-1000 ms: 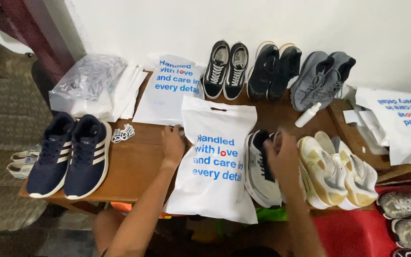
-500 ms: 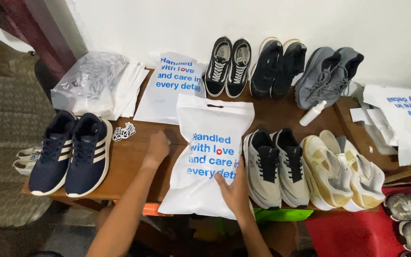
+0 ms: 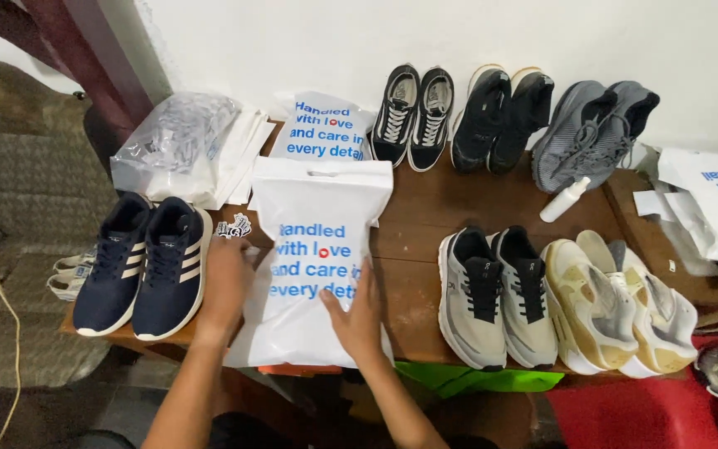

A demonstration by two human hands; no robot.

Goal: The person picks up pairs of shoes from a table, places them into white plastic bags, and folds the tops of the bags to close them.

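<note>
A white plastic bag with blue lettering lies flat on the brown wooden table. My left hand rests at the bag's left edge, fingers on the plastic. My right hand lies flat on the bag's lower right part, fingers spread. Neither hand grips anything. A pair of grey and black sneakers stands just right of the bag. A navy pair with pale stripes stands to its left.
Along the wall stand a black-and-white pair, a black pair and a grey pair. A cream pair, a small white bottle, a clear packet, more white bags and a small sticker also lie here.
My right hand left the grey and black sneakers, which now stand side by side, and came onto the bag. My left hand slid down the bag's left edge.
</note>
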